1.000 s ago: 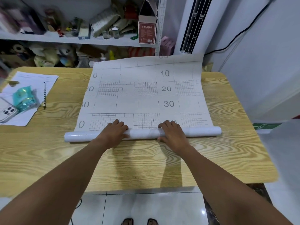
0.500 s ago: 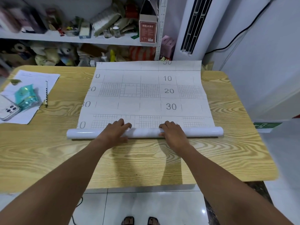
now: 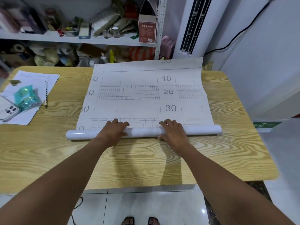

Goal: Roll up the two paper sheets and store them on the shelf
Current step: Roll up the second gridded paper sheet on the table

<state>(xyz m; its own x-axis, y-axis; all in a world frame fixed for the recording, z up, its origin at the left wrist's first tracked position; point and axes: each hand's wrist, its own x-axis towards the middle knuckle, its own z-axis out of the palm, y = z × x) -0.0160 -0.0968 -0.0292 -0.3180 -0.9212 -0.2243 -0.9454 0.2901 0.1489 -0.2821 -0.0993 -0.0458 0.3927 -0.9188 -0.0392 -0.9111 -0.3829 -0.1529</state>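
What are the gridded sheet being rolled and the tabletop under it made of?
Gridded sheet: likely paper with a glossy, plastic-like outer face; the roll shows bright glare. Tabletop: pale wood grain, possibly printed laminate rather than solid wood; the bold pattern looks flat.

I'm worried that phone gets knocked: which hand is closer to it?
Left. The left hand holds the paper roll right of the phone, well apart; the right hand holds it farther along the roll.

Wood-grain table (image 3: 138, 159) centre; cluttered white shelf (image 3: 81, 40) at 11; white AC unit (image 3: 193, 25) at 1; pale wall (image 3: 259, 54) w/ black cable (image 3: 240, 34) at 2; tiled floor (image 3: 146, 207) at 6.
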